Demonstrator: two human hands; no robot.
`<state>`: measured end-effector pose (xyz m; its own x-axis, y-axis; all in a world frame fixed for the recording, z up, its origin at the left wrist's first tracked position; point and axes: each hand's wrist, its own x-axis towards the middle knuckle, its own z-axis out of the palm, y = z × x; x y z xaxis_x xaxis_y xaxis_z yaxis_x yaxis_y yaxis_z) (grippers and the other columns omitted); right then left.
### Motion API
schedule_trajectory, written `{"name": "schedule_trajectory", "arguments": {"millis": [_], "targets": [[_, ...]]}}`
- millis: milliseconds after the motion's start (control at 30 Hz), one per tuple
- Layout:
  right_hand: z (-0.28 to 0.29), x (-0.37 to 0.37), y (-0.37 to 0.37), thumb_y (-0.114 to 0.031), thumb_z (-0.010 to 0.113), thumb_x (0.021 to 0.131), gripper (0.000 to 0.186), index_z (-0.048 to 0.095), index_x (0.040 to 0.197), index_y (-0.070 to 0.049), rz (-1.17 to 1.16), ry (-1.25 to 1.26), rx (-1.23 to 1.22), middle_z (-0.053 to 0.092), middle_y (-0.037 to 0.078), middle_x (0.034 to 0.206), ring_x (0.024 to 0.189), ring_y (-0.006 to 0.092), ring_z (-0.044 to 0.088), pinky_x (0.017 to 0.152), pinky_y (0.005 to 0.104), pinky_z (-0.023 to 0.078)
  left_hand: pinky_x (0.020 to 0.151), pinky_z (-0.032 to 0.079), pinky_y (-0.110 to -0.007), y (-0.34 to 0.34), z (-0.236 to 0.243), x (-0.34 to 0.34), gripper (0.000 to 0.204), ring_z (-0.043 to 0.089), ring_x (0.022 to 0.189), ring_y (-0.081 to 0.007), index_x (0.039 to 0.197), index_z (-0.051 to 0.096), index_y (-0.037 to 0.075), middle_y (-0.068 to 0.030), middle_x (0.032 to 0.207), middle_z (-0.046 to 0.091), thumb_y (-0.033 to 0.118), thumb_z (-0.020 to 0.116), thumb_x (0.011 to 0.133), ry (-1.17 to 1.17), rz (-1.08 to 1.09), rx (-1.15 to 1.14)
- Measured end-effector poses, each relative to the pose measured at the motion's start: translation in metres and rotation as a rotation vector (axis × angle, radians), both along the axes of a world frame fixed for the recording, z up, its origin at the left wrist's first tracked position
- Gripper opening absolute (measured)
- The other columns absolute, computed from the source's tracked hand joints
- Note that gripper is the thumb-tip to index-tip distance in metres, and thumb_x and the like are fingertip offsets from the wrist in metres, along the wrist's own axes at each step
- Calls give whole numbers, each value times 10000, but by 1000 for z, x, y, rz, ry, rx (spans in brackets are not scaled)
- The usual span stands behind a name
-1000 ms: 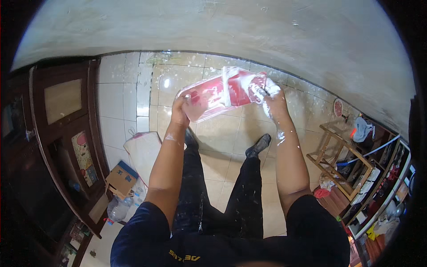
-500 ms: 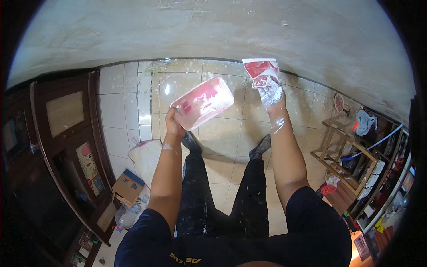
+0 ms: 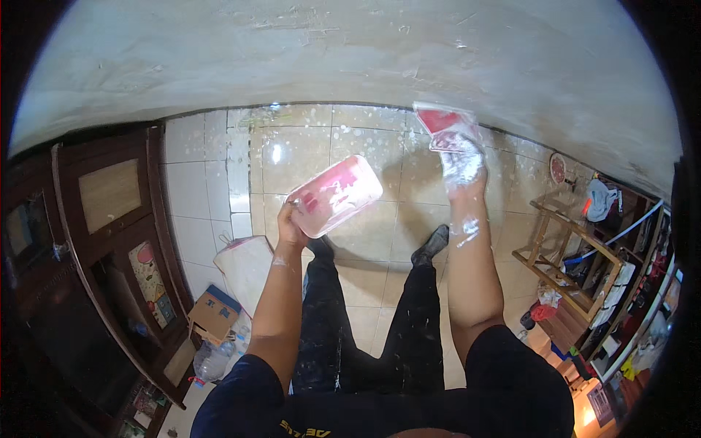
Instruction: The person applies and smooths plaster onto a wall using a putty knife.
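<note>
Between the left hand point(image 3: 293, 223), gripping a pink tray point(image 3: 339, 182), and the right hand point(image 3: 465, 169), gripping a red spreader point(image 3: 444, 119), a gap lies open above the tiled floor point(image 3: 412, 182). Ahead, the plastered wall point(image 3: 328, 58) bars the way; whether the spreader touches it cannot be judged. A wooden frame point(image 3: 577, 230) obstructs the right side; a dark wooden cabinet point(image 3: 109, 164) and cardboard box point(image 3: 213, 315) limit the left.

We had moderate light on the wall point(image 3: 328, 58), a small white glare on the floor point(image 3: 358, 288) and soft shadows around the feet point(image 3: 431, 247). The cabinet point(image 3: 98, 255) was dim at left; the lower right glowed warmly. We saw the right hand point(image 3: 464, 166) blurred, and edges bending toward a black rim.
</note>
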<state>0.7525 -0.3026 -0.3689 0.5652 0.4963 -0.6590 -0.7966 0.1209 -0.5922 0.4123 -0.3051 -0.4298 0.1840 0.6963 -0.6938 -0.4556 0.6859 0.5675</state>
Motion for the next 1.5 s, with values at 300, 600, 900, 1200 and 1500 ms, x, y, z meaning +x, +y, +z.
{"name": "schedule_trajectory", "arguments": {"millis": [300,600,900,1200,1500], "targets": [[45,34,53,-99,441,869,306,499,1116,74,52,-74,209,548,187,1117,1057,313,514,971,411,402,927,409,-454,1,6,-1,547,493,1056,-304,1196,454,64,-128,1116,517,353,519,737,-49,-22,-2],[-64,84,10,-117,453,870,249,515,1072,15,59,65,136,588,152,983,923,281,571,854,406,476,953,395,-437,-3,30,27,527,481,1085,-285,1201,452,65,-120,1167,509,337,485,751,-157,-109,-1],[53,26,-21,-17,575,776,304,523,1075,1,-39,3,-12,590,144,916,832,283,604,790,381,513,953,391,-446,-13,57,40,509,481,1086,-294,1220,434,58,-124,1155,505,301,441,773,-9,-15,-12],[79,100,15,-85,569,806,230,550,1022,-9,-106,-93,168,587,96,899,834,277,595,794,412,498,854,452,-505,-23,113,73,552,502,1084,-291,1292,389,120,-72,1221,473,315,422,777,-26,-140,-22],[200,38,-236,-38,511,867,285,451,1137,28,203,-744,65,558,82,1001,910,133,539,824,261,432,836,455,-424,-52,186,144,494,524,969,-264,1247,384,92,-113,1095,498,286,471,801,0,-364,85]]}}
